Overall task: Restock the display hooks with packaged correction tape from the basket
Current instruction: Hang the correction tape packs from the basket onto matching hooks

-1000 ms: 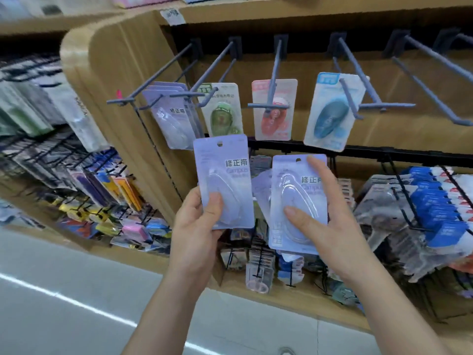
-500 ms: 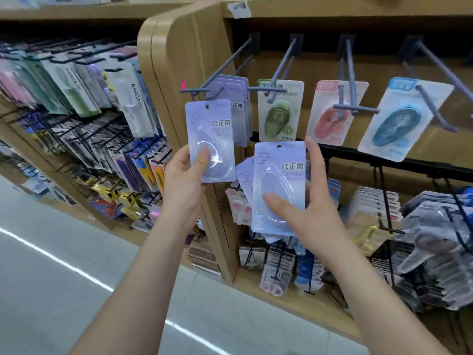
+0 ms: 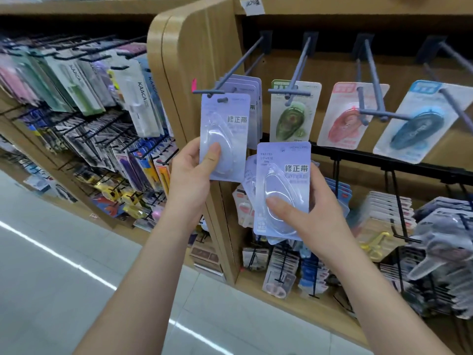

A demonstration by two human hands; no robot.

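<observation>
Lilac correction-tape pack (image 3: 225,129): judged light, stiff card, slick crushable blister; its hang-hole meets the tip of the leftmost hook (image 3: 238,65). Left hand (image 3: 190,170) fingers clamp its lower half, thumb on blister; card edges judged safer. Right hand (image 3: 307,216) fingers clamp spare packs (image 3: 281,180) below.

Lilac pack (image 3: 225,116), seemingly grey-blue hook (image 3: 239,63)

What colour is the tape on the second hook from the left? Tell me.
Green tape, clearest in the head view.
</observation>
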